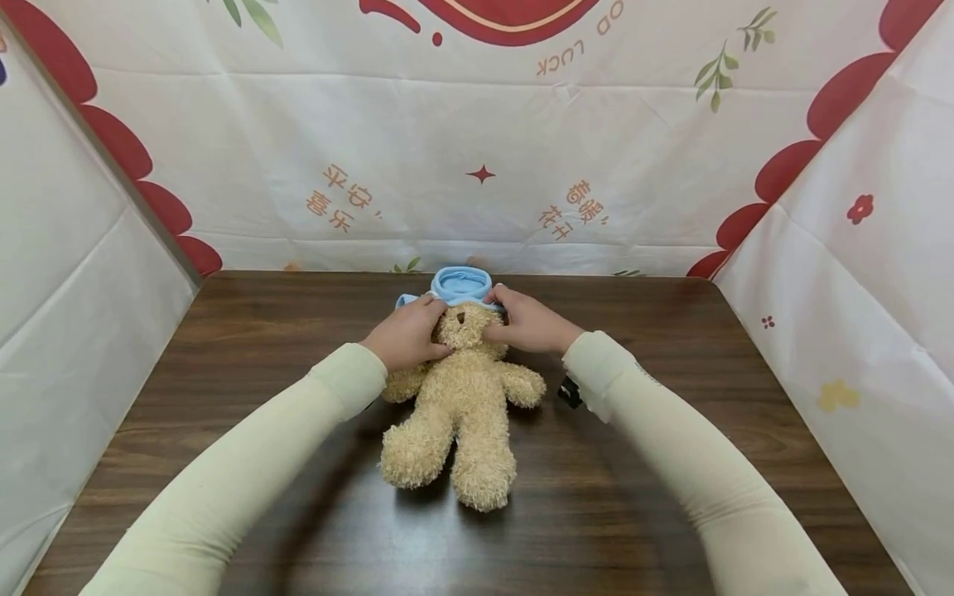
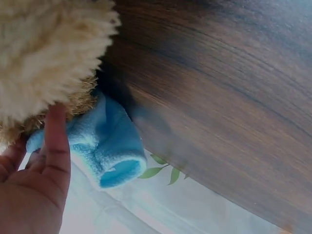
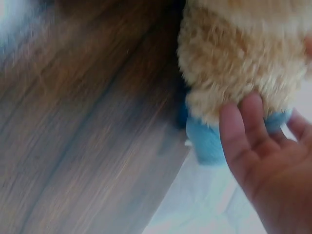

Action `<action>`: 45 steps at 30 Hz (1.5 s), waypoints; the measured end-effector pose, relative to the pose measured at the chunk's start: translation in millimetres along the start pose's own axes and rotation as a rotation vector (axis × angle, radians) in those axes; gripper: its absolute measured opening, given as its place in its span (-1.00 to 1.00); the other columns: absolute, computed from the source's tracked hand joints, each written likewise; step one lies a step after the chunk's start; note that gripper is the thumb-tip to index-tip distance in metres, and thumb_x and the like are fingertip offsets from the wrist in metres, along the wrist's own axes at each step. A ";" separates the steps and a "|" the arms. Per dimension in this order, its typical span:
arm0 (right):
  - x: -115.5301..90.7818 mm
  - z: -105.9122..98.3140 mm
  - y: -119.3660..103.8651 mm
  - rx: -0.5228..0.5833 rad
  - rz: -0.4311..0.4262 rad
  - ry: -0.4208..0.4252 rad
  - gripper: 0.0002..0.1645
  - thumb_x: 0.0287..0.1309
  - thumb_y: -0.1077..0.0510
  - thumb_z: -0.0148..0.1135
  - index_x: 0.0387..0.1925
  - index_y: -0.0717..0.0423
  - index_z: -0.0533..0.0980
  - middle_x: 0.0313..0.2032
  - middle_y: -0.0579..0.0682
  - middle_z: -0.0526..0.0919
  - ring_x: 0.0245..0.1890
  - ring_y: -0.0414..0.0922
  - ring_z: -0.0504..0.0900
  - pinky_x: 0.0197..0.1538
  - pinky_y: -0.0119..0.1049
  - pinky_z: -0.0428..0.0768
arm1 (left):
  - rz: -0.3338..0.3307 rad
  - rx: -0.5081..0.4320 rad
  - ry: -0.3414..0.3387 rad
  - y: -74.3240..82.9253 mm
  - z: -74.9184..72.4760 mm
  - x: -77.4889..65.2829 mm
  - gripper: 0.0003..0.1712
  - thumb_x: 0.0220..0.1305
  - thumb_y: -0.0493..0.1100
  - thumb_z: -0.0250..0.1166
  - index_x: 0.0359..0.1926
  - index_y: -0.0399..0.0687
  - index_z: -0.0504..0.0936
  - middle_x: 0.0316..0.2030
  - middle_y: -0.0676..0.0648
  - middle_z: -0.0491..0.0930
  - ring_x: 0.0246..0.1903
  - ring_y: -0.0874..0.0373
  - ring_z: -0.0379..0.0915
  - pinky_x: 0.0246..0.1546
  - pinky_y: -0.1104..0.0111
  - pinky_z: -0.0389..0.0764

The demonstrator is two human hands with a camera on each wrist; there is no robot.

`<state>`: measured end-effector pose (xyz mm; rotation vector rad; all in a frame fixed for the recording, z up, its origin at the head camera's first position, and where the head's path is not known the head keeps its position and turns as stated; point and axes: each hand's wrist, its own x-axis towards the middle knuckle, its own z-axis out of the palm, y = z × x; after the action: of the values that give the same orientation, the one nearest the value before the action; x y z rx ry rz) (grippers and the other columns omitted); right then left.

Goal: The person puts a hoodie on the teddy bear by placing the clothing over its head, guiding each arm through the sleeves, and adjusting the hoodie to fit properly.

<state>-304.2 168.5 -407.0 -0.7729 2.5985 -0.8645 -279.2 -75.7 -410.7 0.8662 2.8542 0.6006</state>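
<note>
A light brown teddy bear (image 1: pixel 469 389) lies on its back on the brown table (image 1: pixel 633 331), near the middle of the far edge, and its two legs point toward the person. A light blue cloth (image 1: pixel 462 284) is at the top of its head; it has a round opening on the far side, and one short tube part goes out at the left. The left hand (image 1: pixel 408 333) holds the bear's head from one side, with the thumb by the chin and the other fingers reaching to the blue cloth. The right hand (image 1: pixel 532 323) holds the head from the opposite side, the thumb at the cheek and the index finger bent upon the cloth's edge. On both hands the fingers are partly closed around the head; how firmly they press, one cannot tell. The person wears pale sleeves (image 1: pixel 253 472), and a white printed sheet (image 1: pixel 417 149) hangs behind the table.
</note>
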 end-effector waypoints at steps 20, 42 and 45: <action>-10.2 16.6 -22.2 -0.515 -0.202 0.253 -0.67 0.33 0.12 0.21 -0.50 -0.01 0.29 -0.69 -0.13 0.21 -0.66 -0.19 0.13 -0.48 -0.28 0.14 | 0.091 0.209 0.149 4.5 8.3 -7.0 -0.47 0.19 0.00 0.47 -0.01 -0.10 0.38 -0.55 0.05 0.44 -0.68 0.16 0.35 -0.63 0.25 0.39; -11.0 14.5 -26.4 -0.438 -0.374 0.173 -0.55 0.26 0.26 0.19 -0.63 -0.05 0.19 -0.65 -0.13 0.13 -0.53 -0.13 0.08 -0.28 -0.26 0.12 | 0.054 0.253 0.152 12.8 11.4 -6.9 -0.74 0.29 -0.12 0.37 -0.20 -0.06 0.43 -0.57 0.03 0.45 -0.64 0.15 0.38 -0.62 0.26 0.42; -11.8 14.1 -27.3 -0.462 -0.391 0.149 -0.54 0.24 0.28 0.19 -0.65 -0.07 0.20 -0.64 -0.14 0.15 -0.53 -0.14 0.09 -0.30 -0.27 0.12 | 0.064 0.276 0.137 14.0 13.9 -6.6 -0.81 0.33 -0.10 0.33 -0.33 -0.01 0.47 -0.58 0.03 0.45 -0.63 0.15 0.37 -0.59 0.27 0.41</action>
<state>-277.7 150.3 -399.7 -1.4258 2.8695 -0.4172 -263.7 -64.0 -418.0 0.9931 3.0950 0.2843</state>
